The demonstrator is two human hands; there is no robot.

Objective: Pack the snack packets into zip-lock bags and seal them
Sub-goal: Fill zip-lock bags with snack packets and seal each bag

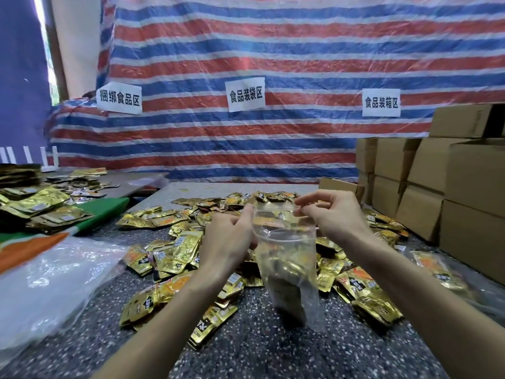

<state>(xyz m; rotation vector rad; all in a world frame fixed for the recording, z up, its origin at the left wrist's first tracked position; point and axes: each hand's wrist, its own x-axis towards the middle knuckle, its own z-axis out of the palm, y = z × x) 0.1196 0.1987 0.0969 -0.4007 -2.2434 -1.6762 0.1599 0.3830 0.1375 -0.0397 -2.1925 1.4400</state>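
A clear zip-lock bag (289,258) hangs in the air above the speckled table (246,351), with several gold snack packets inside its lower part. My left hand (228,239) pinches the bag's top edge on the left. My right hand (333,212) pinches the top edge on the right. The bag's mouth looks open between the two hands. A wide heap of loose gold snack packets (175,250) covers the table under and around the bag.
Stacked cardboard boxes (451,181) stand along the right side. A pile of clear plastic bags (54,283) lies at the left front. Flat gold pouches (41,209) are stacked on a green and orange cloth at far left. A striped tarp (246,50) hangs behind.
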